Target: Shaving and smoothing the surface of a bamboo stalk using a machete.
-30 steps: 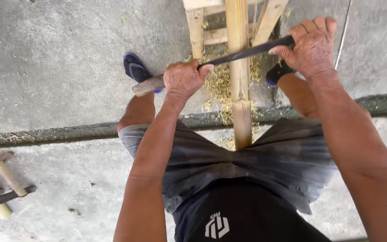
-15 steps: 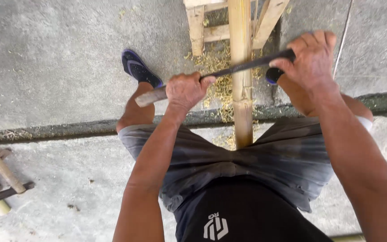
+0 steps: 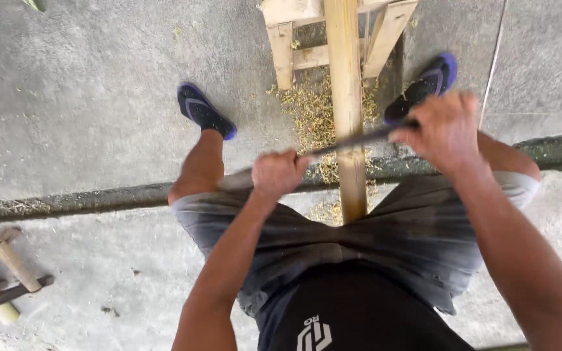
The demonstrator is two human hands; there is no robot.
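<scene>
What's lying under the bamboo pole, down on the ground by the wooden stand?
Under the bamboo pole, pale shavings are strewn over the concrete floor, around the wooden stand. A dark blade held by the left hand and right hand crosses above. The pole hides whatever is directly underneath.

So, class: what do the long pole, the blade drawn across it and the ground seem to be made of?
Pole: probably bamboo, pale yellow, smooth, with loose shavings beside it.
Blade: looks like dark, dull metal, thin and straight.
Ground: apparently concrete, grey, rough and speckled.
</scene>
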